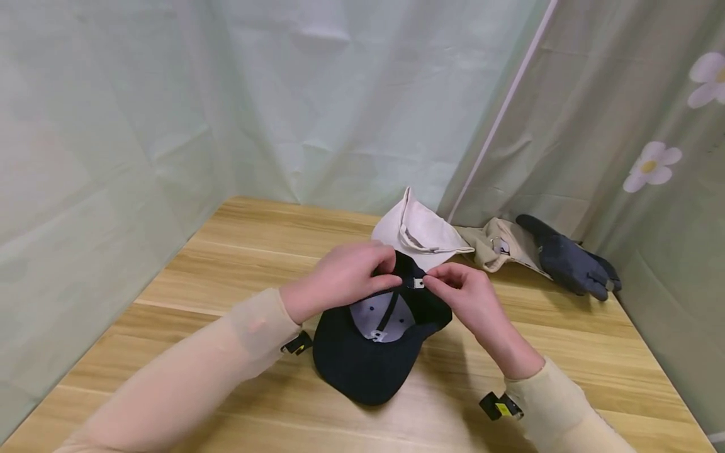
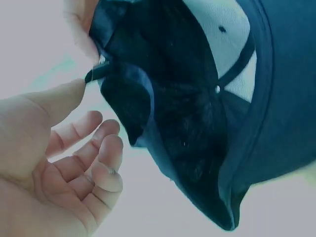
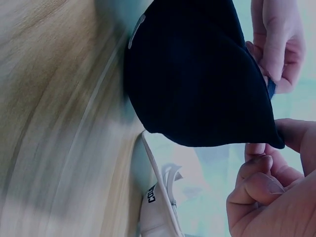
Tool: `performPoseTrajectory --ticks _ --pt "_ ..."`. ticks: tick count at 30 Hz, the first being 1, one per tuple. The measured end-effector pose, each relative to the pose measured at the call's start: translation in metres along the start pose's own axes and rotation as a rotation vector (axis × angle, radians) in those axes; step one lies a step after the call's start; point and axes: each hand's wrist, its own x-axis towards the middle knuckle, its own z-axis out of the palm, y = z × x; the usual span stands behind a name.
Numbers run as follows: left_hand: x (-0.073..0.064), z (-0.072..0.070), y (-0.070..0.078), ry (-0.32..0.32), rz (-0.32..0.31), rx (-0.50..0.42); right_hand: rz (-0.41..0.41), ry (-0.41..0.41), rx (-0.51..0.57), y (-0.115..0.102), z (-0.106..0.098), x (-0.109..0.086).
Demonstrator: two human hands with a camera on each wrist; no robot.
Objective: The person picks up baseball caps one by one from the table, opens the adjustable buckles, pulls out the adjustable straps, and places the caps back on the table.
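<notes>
A black baseball cap (image 1: 362, 362) lies upside down on the table, its brim toward me and its grey-lined inside facing up. Both my hands are at its back edge. My left hand (image 1: 354, 270) pinches the adjuster strap (image 2: 102, 71) near its end, the other fingers loosely curled below. Close beside it, my right hand (image 1: 467, 296) pinches the back edge by a small white piece (image 1: 418, 283) between thumb and fingers. In the right wrist view, the outside of the crown hides part of the left hand.
Behind the black cap sits a white cap (image 1: 425, 233), with dark lettering on it in the right wrist view. To its right are a beige cap (image 1: 487, 248) and a dark navy cap (image 1: 572, 264). Pale curtains (image 1: 340, 113) hang around the wooden table (image 1: 215, 270).
</notes>
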Motion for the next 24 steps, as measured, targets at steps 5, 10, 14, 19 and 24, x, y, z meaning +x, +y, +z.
performPoseTrajectory --ticks 5,10,14,19,24 --pt "-0.004 -0.003 -0.008 0.028 0.048 0.078 0.001 -0.001 0.013 0.0 -0.002 0.0" --pt "-0.01 -0.001 -0.013 0.054 0.128 0.196 0.008 -0.012 0.007 -0.001 -0.002 -0.002" --pt "-0.015 0.003 -0.014 0.076 0.194 0.341 0.016 -0.013 -0.009 -0.001 -0.003 -0.002" --pt "-0.018 0.011 -0.015 0.108 0.236 0.476 0.028 -0.014 -0.012 -0.001 -0.003 -0.002" --pt "-0.018 0.019 -0.014 0.141 0.247 0.535 0.031 -0.02 -0.003 -0.001 -0.002 -0.004"
